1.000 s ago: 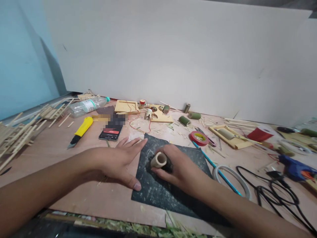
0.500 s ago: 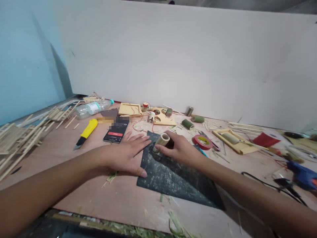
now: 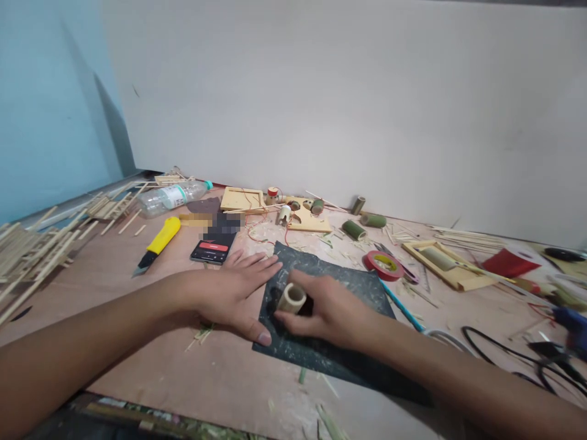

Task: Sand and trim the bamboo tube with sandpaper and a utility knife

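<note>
My right hand (image 3: 328, 308) grips a short hollow bamboo tube (image 3: 292, 298), its lower end pressed onto a dark sheet of sandpaper (image 3: 353, 287) on the wooden table. My left hand (image 3: 229, 293) lies flat with fingers spread, holding down the sheet's left edge. The tube's open pale end points up and toward me.
A yellow utility knife (image 3: 158, 241), a phone (image 3: 211, 249) and a plastic bottle (image 3: 169, 197) lie to the left rear. Red tape roll (image 3: 383, 264), green bamboo pieces (image 3: 354, 230), wooden frames (image 3: 443, 264) and black cables (image 3: 509, 351) lie to the right. Stick structures (image 3: 32, 253) crowd the far left.
My right hand slid the bamboo tube away across the sandpaper, then back toward me. My left hand stayed flat on the sheet's edge.
</note>
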A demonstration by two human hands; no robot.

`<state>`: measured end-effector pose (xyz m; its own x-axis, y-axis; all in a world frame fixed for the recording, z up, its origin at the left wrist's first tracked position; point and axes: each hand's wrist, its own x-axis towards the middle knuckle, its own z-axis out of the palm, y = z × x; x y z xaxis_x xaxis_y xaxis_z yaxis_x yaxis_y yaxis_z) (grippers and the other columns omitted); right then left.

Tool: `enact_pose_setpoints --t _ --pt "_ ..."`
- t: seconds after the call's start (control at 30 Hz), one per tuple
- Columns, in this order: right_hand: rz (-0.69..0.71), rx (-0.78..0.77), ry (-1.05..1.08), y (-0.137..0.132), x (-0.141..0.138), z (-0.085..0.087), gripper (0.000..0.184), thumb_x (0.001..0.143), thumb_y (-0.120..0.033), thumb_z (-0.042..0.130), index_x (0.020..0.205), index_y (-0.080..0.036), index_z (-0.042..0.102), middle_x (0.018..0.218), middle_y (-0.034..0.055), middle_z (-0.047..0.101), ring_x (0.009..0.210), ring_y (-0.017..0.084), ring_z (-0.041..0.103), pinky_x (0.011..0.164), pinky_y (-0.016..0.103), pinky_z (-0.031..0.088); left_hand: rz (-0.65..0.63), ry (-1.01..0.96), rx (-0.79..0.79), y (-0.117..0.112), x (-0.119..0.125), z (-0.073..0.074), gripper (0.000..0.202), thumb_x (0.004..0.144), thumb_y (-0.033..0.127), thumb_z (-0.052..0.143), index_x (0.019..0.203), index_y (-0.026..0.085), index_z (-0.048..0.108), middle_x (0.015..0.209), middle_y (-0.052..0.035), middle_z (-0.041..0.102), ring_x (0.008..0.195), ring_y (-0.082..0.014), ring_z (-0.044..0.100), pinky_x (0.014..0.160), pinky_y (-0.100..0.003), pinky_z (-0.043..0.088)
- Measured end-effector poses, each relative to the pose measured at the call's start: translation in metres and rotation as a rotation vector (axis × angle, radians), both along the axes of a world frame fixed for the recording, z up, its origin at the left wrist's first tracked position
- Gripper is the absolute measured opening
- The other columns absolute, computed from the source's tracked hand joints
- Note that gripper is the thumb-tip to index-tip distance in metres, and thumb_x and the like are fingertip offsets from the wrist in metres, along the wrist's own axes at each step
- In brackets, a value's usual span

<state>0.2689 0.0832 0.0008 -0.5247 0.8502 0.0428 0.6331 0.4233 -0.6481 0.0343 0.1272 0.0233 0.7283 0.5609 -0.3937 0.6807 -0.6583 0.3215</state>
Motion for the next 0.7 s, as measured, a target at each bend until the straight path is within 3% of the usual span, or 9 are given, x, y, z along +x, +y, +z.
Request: enact_pose_setpoints --t 0.13,0.3,0.43,0.6,0.7 --pt "-0.152 0.088 -0.009 0.0036 0.0065 0.0004 0.028 0.086 -0.036 0.068 0.077 -0.025 0.044 0.062 -0.0054 0.057 0.056 0.014 0.049 0.053 0.025 0.033 -0.026 0.0 0.023 0.0015 -0.002 -0.0047 0.127 0.076 0.084 0.062 0.167 0.019 0.002 0.172 -0.0118 -0.005 0.158 -0.0364 -0.009 0.125 -0.061 -0.003" --pt "0.008 -0.023 -0.012 -0.0057 0.0008 0.0032 0.02 0.087 -0.035 0.067 0.086 -0.024 0.051 0.068 -0.0049 0.063 0.057 0.014 0.054 0.054 0.024 0.035 -0.028 0.011 0.027 0.0014 -0.0015 -0.0047 0.127 0.076 0.087 0.059 0.166 0.018 0.001 0.172 -0.0116 -0.004 0.158 -0.0352 -0.008 0.125 -0.06 -0.004" --pt "-0.182 0.093 -0.047 -0.0024 0.0029 0.0036 0.029 0.088 -0.04 0.067 0.079 -0.025 0.044 0.063 -0.0045 0.058 0.055 0.014 0.048 0.053 0.026 0.031 -0.018 0.016 0.029 0.0008 -0.0005 -0.0032 0.128 0.076 0.087 0.06 0.167 0.019 0.0 0.172 -0.0114 -0.006 0.158 -0.0351 -0.009 0.125 -0.059 -0.002" --pt "-0.023 -0.006 -0.001 -0.0056 0.0 0.0026 0.021 0.087 -0.036 0.068 0.086 -0.024 0.051 0.069 -0.0042 0.064 0.058 0.014 0.054 0.055 0.024 0.036 -0.012 0.027 0.021 -0.0005 -0.0003 -0.0022 0.129 0.077 0.085 0.062 0.166 0.017 0.0 0.172 -0.0129 -0.005 0.158 -0.0363 -0.009 0.125 -0.059 -0.003" --pt "-0.15 0.058 -0.031 -0.0018 0.0017 0.0008 0.024 0.087 -0.037 0.066 0.083 -0.025 0.046 0.065 -0.004 0.06 0.056 0.014 0.051 0.053 0.025 0.033 -0.006 0.027 0.028 -0.0004 -0.0008 -0.003 0.128 0.077 0.086 0.06 0.166 0.018 -0.001 0.172 -0.0124 -0.006 0.158 -0.0363 -0.011 0.125 -0.06 -0.002"
